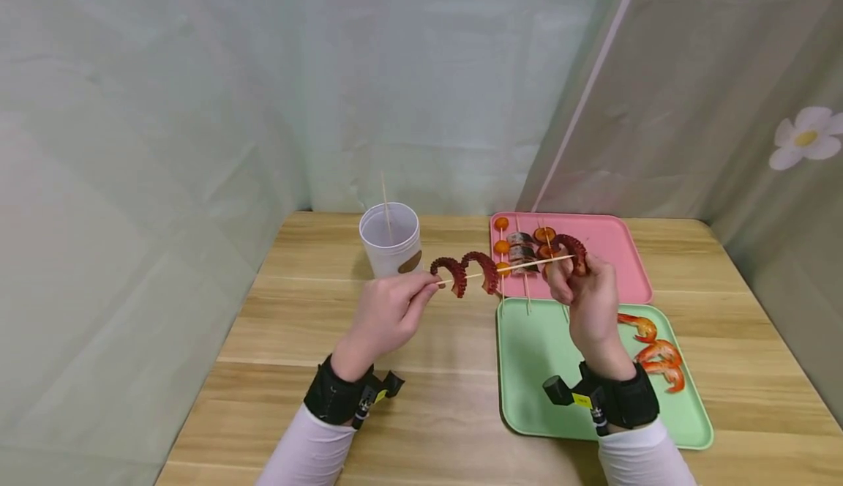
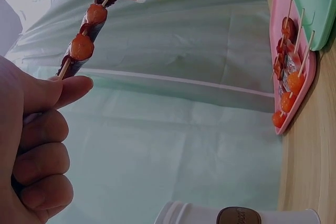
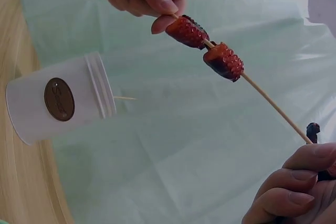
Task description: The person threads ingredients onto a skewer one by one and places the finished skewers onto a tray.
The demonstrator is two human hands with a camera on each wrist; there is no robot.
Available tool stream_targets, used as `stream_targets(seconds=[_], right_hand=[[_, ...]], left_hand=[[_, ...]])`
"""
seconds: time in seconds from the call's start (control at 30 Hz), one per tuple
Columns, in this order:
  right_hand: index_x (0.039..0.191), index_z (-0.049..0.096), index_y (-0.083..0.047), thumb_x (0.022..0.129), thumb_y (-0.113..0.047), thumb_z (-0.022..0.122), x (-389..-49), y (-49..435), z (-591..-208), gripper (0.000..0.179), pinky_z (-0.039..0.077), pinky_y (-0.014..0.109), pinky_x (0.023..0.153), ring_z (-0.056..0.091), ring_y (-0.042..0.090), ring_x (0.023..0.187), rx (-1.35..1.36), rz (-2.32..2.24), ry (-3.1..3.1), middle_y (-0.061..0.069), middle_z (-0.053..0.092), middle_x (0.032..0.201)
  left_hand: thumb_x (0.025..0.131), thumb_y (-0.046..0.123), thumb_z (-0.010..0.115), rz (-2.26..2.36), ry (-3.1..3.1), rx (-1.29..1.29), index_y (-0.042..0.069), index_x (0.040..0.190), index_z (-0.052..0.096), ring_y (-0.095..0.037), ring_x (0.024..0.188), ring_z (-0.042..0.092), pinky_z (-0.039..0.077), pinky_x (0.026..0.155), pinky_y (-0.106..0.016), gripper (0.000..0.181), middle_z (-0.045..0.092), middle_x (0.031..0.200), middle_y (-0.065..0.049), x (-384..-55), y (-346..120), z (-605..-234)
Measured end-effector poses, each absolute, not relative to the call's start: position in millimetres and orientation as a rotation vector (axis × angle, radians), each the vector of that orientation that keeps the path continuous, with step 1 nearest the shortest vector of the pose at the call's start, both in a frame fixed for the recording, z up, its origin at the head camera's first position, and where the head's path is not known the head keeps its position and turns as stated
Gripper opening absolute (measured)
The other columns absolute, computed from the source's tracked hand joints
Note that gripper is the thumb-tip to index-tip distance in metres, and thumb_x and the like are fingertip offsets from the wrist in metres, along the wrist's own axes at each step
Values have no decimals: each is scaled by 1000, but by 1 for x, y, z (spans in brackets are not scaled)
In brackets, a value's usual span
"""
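My left hand (image 1: 388, 314) pinches one end of a thin bamboo skewer (image 1: 527, 265) between thumb and forefinger. Two curved, dark red octopus tentacle pieces (image 1: 486, 272) are threaded on it close to that hand, their suckers plain in the right wrist view. At the far end of the skewer my right hand (image 1: 593, 318) holds a third tentacle piece (image 1: 579, 253) in its fingers, with the skewer tip right at the piece. Both hands are raised above the table, the skewer running nearly level between them. In the right wrist view, the right fingers (image 3: 286, 187) partly hide the third piece.
A white paper cup (image 1: 390, 252) with a bare stick (image 1: 386, 200) in it stands behind my left hand. The pink tray (image 1: 619, 259) bears skewers of orange balls, fish pieces and brown rounds. In front, the green tray (image 1: 533, 398) carries several shrimp (image 1: 661, 354).
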State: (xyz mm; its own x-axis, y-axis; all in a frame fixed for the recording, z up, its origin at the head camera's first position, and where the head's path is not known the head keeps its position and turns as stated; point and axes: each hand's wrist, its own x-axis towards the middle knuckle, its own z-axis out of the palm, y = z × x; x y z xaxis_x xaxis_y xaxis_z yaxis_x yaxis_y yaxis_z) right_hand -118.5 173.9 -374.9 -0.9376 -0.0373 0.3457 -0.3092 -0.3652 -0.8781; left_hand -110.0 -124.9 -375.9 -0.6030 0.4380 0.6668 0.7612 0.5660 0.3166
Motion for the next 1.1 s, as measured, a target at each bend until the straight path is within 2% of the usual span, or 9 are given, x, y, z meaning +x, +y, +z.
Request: stream_targets(seconds=[0.2,0.37,0.57,0.83,1.0,1.1], right_hand=[[81,31,2,113,-24,15,-118,173,-374,44,22,39,63,26,21,57,459,2280,-1777,1,33,64],[81,36,7,116,-28,17,-116,171,-375,53,27,37,63,30,21,56,486,2147,-1870,4,35,64],[90,43,6,118,-35,21,-114,167,-377,54,27,36,52,34,19,52,584,1969,-1948,6,40,62],[101,42,6,119,-38,19,-113,162,-382,53,27,34,48,34,17,50,706,1871,-1935,4,42,62],[100,40,6,119,-38,18,-112,161,-381,52,27,34,47,33,17,50,755,1878,-1936,4,41,62],[98,39,4,119,-37,18,-109,161,-376,50,27,35,49,33,22,50,759,1950,-1965,5,40,63]], left_hand=[[100,3,70,-809,-2267,-959,1,103,77,-8,59,54,47,54,-25,8,71,80,-2,-110,-125,-375],[99,3,70,-801,-2256,-956,1,103,78,-8,59,53,46,54,-25,8,72,80,-2,-110,-125,-376],[99,3,71,-794,-2237,-954,2,103,77,-9,59,54,47,54,-25,8,72,81,-3,-109,-125,-376],[97,1,71,-815,-2209,-953,1,102,76,-10,59,55,48,54,-26,7,70,79,-3,-109,-126,-377],[97,2,71,-809,-2202,-943,0,101,77,-11,59,58,52,55,-29,7,72,81,-5,-109,-126,-375],[98,2,71,-807,-2205,-947,1,101,77,-11,60,58,51,55,-28,7,72,82,-4,-109,-126,-374]])
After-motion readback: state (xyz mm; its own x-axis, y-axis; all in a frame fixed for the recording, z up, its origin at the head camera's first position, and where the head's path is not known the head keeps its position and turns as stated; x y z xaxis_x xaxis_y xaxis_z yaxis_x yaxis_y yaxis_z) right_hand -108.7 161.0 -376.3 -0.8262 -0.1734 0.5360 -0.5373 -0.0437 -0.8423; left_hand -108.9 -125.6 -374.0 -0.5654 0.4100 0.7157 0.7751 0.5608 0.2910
